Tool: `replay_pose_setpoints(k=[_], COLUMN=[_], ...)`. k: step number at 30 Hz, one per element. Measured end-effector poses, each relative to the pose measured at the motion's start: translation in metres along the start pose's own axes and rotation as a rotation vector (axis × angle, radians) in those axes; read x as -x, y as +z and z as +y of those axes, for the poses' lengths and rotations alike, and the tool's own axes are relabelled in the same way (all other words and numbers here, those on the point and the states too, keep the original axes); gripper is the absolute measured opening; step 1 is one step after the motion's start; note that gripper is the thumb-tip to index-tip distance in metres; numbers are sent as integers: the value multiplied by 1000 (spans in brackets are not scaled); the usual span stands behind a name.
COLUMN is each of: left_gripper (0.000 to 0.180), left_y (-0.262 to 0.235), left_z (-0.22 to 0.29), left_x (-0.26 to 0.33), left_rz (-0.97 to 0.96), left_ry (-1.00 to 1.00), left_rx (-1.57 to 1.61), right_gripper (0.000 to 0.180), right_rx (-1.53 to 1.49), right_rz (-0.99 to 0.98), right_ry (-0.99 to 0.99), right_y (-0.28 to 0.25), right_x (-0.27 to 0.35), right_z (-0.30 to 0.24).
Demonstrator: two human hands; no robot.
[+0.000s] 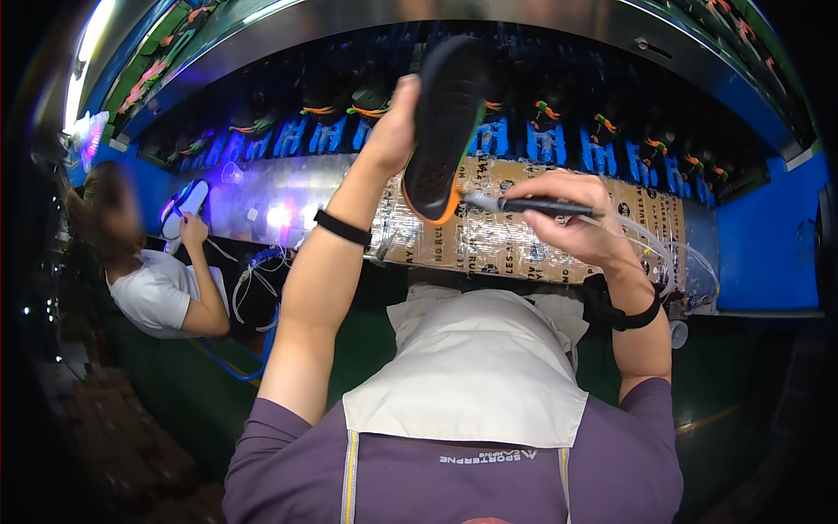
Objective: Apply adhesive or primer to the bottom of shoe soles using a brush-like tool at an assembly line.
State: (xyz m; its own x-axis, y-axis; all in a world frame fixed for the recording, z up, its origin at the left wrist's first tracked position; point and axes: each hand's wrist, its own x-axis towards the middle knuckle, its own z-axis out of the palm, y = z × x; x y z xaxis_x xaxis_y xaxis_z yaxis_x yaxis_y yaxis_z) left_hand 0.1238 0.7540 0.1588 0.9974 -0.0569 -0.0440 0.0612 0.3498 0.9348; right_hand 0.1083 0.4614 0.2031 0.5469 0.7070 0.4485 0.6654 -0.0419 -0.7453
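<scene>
My left hand [397, 131] grips a black shoe sole [443, 122] by its left side, holding it upright over the bench. The sole has an orange rim at its lower end and a green line along its right edge; its upper end is blurred. In my right hand [572, 196] is a black-handled brush [541, 206], with clear thin tubes [650, 240] trailing from its back end. Its pale bristles point left and meet, or nearly meet, the orange rim; I cannot tell if they touch.
Printed brown cardboard under clear film [524, 244] covers the bench. Behind it, a rack of blue holders [546, 144] carries several dark shoes with orange laces. At left a co-worker in a white shirt [161, 293] handles a pale sole [185, 205]. A blue panel [768, 244] stands at right.
</scene>
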Motion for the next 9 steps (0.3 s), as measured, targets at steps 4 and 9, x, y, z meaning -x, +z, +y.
replay_pose_setpoints(k=[4, 9], left_gripper=[85, 104], left_y=[-51, -77], left_z=[-48, -101], left_x=[50, 112], left_rz=[-49, -165], left_ry=[151, -227], left_rx=[623, 687], right_gripper=[18, 19], right_rx=[-278, -502], right_rz=[244, 408], right_ry=[410, 585], right_y=[6, 27], right_x=[28, 51], right_z=[24, 62])
